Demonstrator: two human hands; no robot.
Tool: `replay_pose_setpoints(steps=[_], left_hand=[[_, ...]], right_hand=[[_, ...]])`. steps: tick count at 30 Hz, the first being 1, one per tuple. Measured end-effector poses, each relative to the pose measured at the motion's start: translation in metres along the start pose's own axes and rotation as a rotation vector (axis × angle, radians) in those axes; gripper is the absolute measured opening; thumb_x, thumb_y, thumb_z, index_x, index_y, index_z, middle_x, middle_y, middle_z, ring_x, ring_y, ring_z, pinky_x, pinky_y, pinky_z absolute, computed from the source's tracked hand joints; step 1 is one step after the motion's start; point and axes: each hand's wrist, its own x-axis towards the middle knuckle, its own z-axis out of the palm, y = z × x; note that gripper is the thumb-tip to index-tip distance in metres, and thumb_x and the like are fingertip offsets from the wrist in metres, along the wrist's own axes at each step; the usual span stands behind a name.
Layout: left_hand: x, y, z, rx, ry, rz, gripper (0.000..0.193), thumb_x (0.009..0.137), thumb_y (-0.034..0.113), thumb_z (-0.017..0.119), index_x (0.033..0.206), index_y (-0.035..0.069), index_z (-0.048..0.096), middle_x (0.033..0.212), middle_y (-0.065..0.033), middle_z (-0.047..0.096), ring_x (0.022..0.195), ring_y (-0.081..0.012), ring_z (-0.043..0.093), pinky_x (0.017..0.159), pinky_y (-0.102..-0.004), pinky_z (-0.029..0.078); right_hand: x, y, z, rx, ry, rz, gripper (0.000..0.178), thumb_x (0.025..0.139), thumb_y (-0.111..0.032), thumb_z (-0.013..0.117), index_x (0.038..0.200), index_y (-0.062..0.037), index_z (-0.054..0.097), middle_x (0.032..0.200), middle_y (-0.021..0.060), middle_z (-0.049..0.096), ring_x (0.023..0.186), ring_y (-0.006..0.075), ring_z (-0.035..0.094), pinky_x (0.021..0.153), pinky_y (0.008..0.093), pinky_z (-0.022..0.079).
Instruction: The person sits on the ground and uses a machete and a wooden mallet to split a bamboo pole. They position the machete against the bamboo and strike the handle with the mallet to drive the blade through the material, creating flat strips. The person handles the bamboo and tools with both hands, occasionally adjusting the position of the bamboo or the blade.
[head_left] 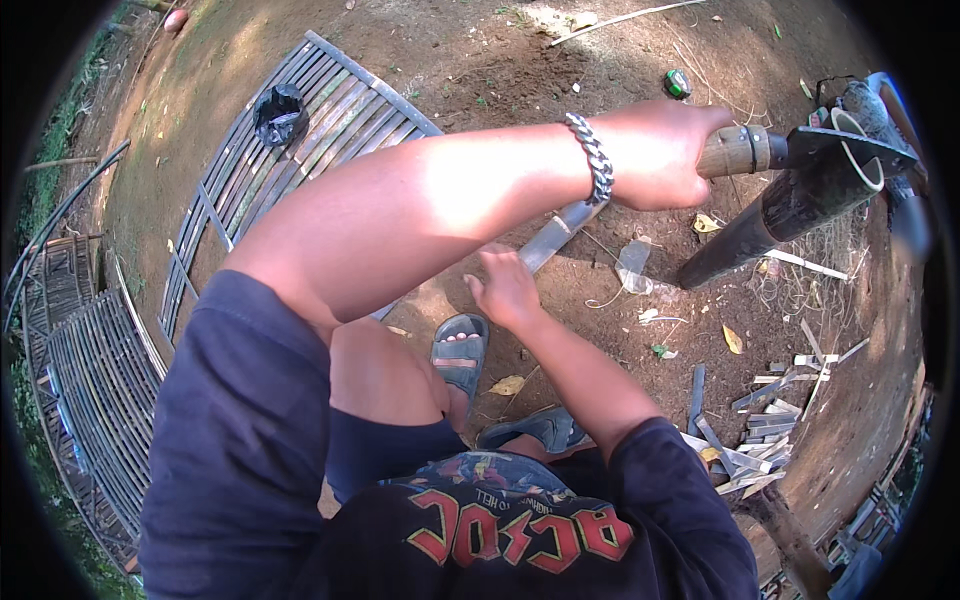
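Note:
My left arm [440, 190], with a chain bracelet [592, 160] at the wrist, stretches across to the right. My left hand [660, 152] is closed around the end of the pale wooden handle [730, 152] of a machete. Its dark blade [860, 146] lies against the open top of a thick, dark bamboo tube [740, 236] that stands tilted. Below my left forearm, my right hand [510, 288] is loosely bent, thumb apart from the fingers. A greyish bamboo length [557, 236] runs beside it; whether they touch is unclear, and its far end passes behind my left wrist.
A slatted bamboo bench [340, 100] holds a black plastic bag [281, 115]. Split bamboo offcuts [765, 435] are heaped at the lower right. A green tape measure [677, 84] and clear plastic scrap [634, 265] lie on the dirt. More bamboo slats [100, 380] stand at the left.

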Motion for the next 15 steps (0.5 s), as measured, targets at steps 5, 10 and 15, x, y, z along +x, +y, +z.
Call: replay_pose_setpoints(steps=[5,10,15], left_hand=[[0.011,0.008,-0.008,0.106,-0.039,-0.062,0.059,0.078,0.024,0.070,0.129,-0.001,0.055,0.088,-0.0226,0.069,0.084,-0.0338,0.072,0.077,-0.0438,0.055],[0.020,0.015,0.004,-0.009,-0.010,0.025,0.066,0.080,0.025,0.071,0.137,-0.001,0.050,0.089,-0.0221,0.069,0.084,-0.0327,0.070,0.079,-0.0428,0.055],[0.006,0.011,0.004,-0.060,-0.022,-0.113,0.059,0.079,0.019,0.073,0.132,0.002,0.055,0.093,-0.0188,0.068,0.089,-0.0292,0.069,0.082,-0.0425,0.052]], right_hand=[[0.099,-0.016,0.092,-0.114,-0.290,-0.024,0.047,0.096,-0.016,0.056,0.143,-0.0184,0.053,0.135,0.0155,0.055,0.128,0.0305,0.054,0.104,0.0455,0.047],[0.131,0.009,0.181,-0.333,-0.252,-0.057,0.049,0.097,-0.016,0.053,0.146,-0.0102,0.047,0.145,0.0217,0.051,0.128,0.0320,0.056,0.103,0.0456,0.049],[0.112,-0.016,0.144,0.203,-0.398,0.245,0.051,0.096,-0.018,0.054,0.143,-0.0004,0.045,0.133,0.0277,0.059,0.118,0.0366,0.064,0.101,0.0463,0.050]])
